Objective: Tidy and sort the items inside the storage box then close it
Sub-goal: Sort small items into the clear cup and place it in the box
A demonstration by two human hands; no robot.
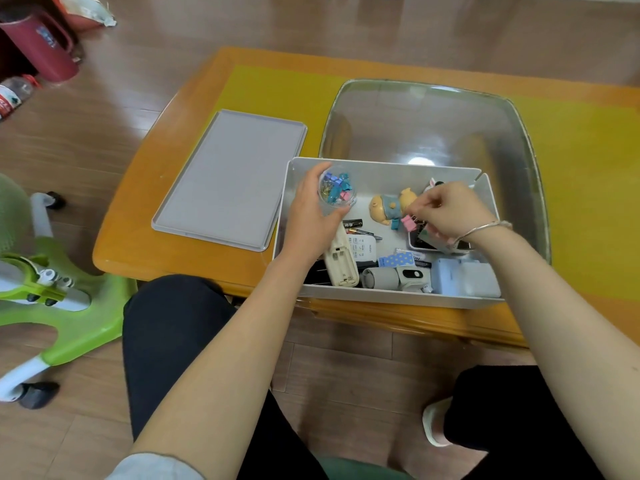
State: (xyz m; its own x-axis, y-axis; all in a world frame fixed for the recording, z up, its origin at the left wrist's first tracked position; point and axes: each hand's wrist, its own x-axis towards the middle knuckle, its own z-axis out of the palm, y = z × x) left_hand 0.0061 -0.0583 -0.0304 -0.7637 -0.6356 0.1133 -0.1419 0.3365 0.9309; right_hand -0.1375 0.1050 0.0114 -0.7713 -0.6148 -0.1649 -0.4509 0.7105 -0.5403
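Observation:
A white storage box stands open at the table's near edge. My left hand holds a clear round tub of coloured binder clips over the box's left end. My right hand pinches a pink binder clip above the box's middle. Inside lie a small doll, batteries, a cream remote turned face down, a white remote, a grey-and-white gadget, a blue dotted card and a pale blue case. The grey lid lies flat to the box's left.
The box sits on an orange wooden table with a yellow mat and a glass panel behind it. A green and white chair base is on the floor at left. A red jug and a bottle stand far left.

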